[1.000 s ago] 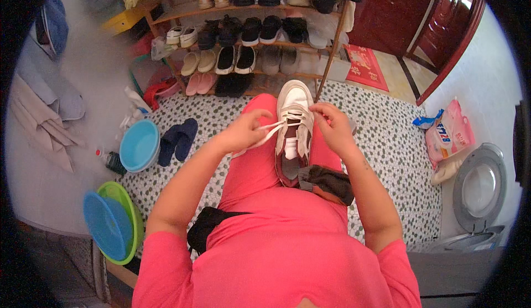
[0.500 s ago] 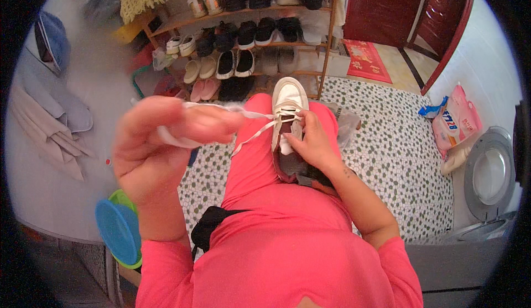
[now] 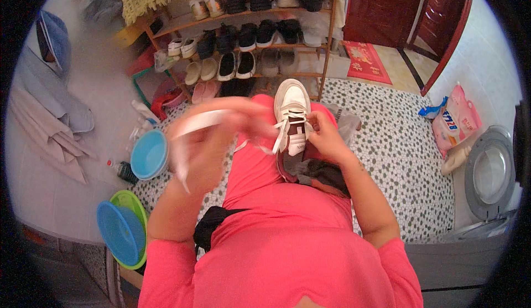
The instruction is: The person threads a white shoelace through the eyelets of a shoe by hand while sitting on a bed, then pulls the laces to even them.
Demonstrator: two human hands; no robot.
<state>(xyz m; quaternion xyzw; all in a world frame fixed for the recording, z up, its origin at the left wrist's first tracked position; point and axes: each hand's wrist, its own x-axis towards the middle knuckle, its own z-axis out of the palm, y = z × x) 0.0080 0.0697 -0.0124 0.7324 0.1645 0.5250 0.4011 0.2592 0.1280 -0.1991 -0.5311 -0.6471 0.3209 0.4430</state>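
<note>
A white lace-up sneaker (image 3: 292, 96) rests on my lap, toe pointing away, its tongue showing between the sides. My left hand (image 3: 207, 142), smeared by motion, is left of the sneaker with its fingers curled around a white shoelace (image 3: 200, 121). One end of that lace hangs loose below the fingers; its other part runs toward the eyelets. My right hand (image 3: 327, 136) pinches the right edge of the sneaker's opening near the tongue. What lies under its fingertips is hidden. Dark cloth (image 3: 321, 174) is bunched at the heel.
Ahead stands a wooden shoe rack (image 3: 243, 48) with several pairs. At left are a light-blue basin (image 3: 149, 154), a blue basin (image 3: 119, 231) in a green one, and a dark bottle (image 3: 123, 171). At right are a pink detergent bag (image 3: 454, 118) and a round grey-framed door (image 3: 489, 172).
My left hand has moved right and lower toward the sneaker, the lace still in it. My right hand has shifted slightly right along the sneaker's edge, baring more of the tongue.
</note>
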